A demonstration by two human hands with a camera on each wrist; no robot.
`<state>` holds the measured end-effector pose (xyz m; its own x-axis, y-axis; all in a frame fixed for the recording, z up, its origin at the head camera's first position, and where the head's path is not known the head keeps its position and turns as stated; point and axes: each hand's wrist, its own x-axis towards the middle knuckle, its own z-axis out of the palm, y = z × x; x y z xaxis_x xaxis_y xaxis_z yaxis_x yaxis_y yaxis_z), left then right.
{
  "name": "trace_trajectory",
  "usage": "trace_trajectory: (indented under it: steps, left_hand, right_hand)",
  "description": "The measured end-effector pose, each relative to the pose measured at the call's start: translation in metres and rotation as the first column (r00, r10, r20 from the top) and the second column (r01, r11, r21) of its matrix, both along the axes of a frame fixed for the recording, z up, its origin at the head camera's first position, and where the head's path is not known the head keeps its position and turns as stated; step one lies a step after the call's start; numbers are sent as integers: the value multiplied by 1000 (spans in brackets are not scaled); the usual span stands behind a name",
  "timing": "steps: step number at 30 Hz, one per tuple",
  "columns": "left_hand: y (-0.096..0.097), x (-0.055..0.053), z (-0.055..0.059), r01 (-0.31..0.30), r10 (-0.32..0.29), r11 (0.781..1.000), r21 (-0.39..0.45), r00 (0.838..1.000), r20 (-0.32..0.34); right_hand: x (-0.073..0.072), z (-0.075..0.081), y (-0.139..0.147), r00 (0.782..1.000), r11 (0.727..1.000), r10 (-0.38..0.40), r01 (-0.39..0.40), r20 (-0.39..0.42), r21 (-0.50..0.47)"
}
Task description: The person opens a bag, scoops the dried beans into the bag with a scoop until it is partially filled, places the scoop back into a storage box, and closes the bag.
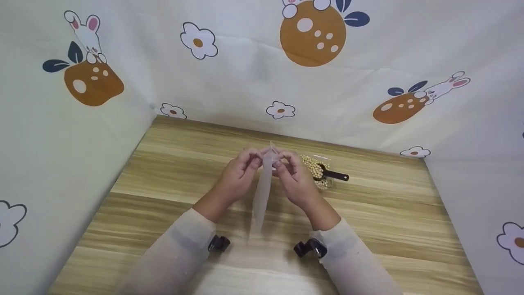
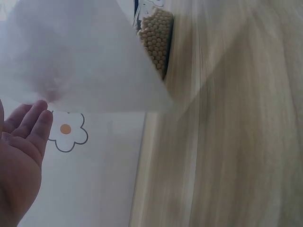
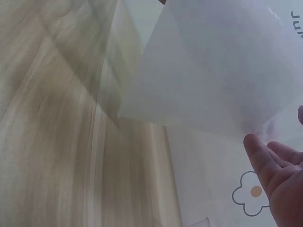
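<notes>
A thin, translucent white bag [image 1: 263, 196] hangs over the table, its lower end toward the person. My left hand [image 1: 240, 174] pinches its upper edge from the left, thumb against bent fingers. From the other side my right hand [image 1: 295, 174] pinches the same upper edge, the two sets of fingertips close together. In the left wrist view the bag [image 2: 94, 71] spreads as a flat sheet beyond the fingers of the left hand [image 2: 23, 151]. The right wrist view shows its other face [image 3: 203, 71] beside the right hand [image 3: 284, 177].
Just right of the right hand stands a clear container of pale yellow beans [image 1: 312, 167], partly hidden by that hand. A black scoop [image 1: 337, 176] sits in it, handle pointing right. Patterned cloth walls [image 1: 237, 82] enclose the wood-grain table [image 1: 389, 221] at the back and sides.
</notes>
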<state>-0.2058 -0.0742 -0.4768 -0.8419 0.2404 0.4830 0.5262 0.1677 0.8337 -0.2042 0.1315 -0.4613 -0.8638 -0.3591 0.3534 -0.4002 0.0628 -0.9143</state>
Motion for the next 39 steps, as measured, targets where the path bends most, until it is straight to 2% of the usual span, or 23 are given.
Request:
trace_trajectory:
  steps: [3, 5, 9, 14, 18, 21, 23, 27, 31, 34, 37, 39]
  left_hand:
    - [-2, -1, 0, 2, -2, 1000, 8, 1000, -8]
    - [-4, -2, 1, -4, 4, 1000, 17, 1000, -4]
    - [-10, -2, 3, -39, 39, 999, 25, 999, 2]
    - [-13, -2, 6, -61, 61, 998, 9, 998, -32]
    - [-10, 0, 7, -33, 34, 999, 15, 998, -56]
    - [-6, 2, 8, 2, 0, 999, 44, 999, -42]
    - [-4, 4, 10, -1, 3, 999, 44, 999, -32]
    - [-2, 5, 12, -67, 66, 998, -9, 997, -36]
    - [1, 7, 17, -139, 132, 986, -88, 988, -84]
    - [3, 7, 19, -170, 153, 977, -127, 980, -128]
    - [4, 7, 19, -197, 170, 967, -163, 972, -163]
    - [5, 8, 19, -217, 184, 959, -183, 966, -180]
  right_hand:
    - [1, 0, 2, 999, 998, 46, -47, -11, -51]
    - [1, -1, 4, 999, 997, 46, -48, -27, -63]
    - [0, -1, 7, 998, 999, -26, 25, -49, -35]
    - [-1, 0, 9, 993, 993, -117, 117, 10, -25]
    - [0, 1, 9, 992, 991, -117, 119, 40, -60]
    - [1, 1, 8, 994, 992, -104, 106, 38, -74]
    - [2, 0, 8, 996, 991, -83, 87, 43, -98]
    - [6, -1, 7, 996, 986, -29, 43, 87, -163]
    - [9, 1, 6, 983, 983, -3, 37, 183, -181]
    - [10, 2, 6, 973, 983, -13, 55, 232, -175]
    - [12, 3, 7, 975, 980, -26, 68, 220, -185]
    - [15, 3, 7, 985, 983, -46, 74, 165, -168]
